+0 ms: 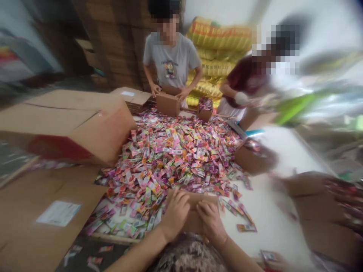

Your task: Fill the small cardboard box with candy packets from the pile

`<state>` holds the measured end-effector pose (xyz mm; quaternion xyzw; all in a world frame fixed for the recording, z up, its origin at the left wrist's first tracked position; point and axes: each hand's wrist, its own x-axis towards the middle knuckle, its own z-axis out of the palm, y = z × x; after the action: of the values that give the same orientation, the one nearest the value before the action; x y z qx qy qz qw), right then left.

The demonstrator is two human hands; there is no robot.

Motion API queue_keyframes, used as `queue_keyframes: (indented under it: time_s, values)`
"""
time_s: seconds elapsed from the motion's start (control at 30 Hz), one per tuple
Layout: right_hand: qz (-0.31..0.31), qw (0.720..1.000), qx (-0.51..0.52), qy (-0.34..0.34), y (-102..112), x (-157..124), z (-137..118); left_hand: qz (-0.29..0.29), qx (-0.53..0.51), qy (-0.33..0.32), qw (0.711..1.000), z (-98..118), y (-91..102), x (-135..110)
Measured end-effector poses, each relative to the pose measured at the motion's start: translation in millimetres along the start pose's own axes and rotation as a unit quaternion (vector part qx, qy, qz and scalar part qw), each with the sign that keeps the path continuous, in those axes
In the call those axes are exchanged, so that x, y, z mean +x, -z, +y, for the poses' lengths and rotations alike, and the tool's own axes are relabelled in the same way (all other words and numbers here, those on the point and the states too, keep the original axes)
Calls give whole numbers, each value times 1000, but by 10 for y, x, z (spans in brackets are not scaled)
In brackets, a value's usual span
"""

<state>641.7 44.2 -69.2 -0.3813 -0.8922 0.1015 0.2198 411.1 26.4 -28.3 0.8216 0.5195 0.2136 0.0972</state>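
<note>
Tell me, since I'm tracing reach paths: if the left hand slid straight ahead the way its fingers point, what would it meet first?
Probably the pile of colourful sachets. The left hand rests on a small cardboard box, fingers pointing up-table at the pile just beyond the box edge. Depth is blurred, so this is a judgement.

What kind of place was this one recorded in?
Most likely a small packing workshop or storeroom. A table is heaped with small coloured packets, cardboard boxes stand around, and filled yellow sacks are stacked at the back wall.
</note>
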Motion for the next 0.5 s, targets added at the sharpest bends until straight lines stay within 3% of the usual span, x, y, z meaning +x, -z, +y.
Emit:
queue_keyframes:
  time_s: [0.13,0.23,0.37,0.43,0.5]
  values:
    - [-5,999,-38,-27,-257,-23,44,-39,-4,-4,999,-98,-89,94]
    - [-15,998,-25,-48,-259,60,18,-112,-12,-48,992,-115,-124,177]
    - [3,992,100,-76,207,373,43,-183,19,-56,981,-86,49,499]
    - [88,970,173,-145,535,462,173,-163,12,-41,986,-186,287,548]
    - [217,910,212,-282,781,375,403,-99,-14,25,995,-412,586,371]
